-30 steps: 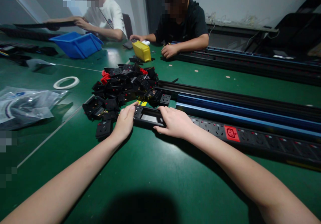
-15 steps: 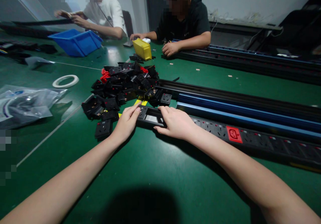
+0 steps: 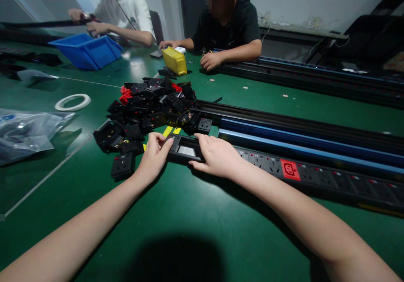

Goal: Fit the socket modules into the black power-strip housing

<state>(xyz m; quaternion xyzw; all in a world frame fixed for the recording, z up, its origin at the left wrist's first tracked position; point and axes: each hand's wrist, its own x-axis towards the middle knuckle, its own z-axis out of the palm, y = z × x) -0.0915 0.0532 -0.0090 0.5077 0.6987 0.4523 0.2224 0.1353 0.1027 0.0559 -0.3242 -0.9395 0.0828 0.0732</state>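
A long black power strip [image 3: 261, 162] lies across the green table, with a row of socket modules and one red socket [image 3: 290, 170] in it. My left hand [image 3: 153, 155] is closed on the strip's left end, thumb resting on a black socket module [image 3: 174, 142] seated there. Just right of that module is an open slot with a pale patch inside. My right hand [image 3: 217, 155] straddles the strip beyond the slot, fingers over the far side and thumb along the near side. Beside my left hand lies a loose socket module [image 3: 123, 166].
A heap of black socket modules [image 3: 154, 101] with red pieces sits behind my hands. Blue rails [image 3: 284, 141] lie behind the strip. Farther off are a yellow bin [image 3: 175, 61], a blue bin [image 3: 86, 52], a tape roll [image 3: 72, 102], a plastic bag [image 3: 28, 134] and two people.
The view has shifted slightly, so the table items appear farther left. My left fingers are more bent, with the thumb still on the end module. My right hand keeps its place on the strip.
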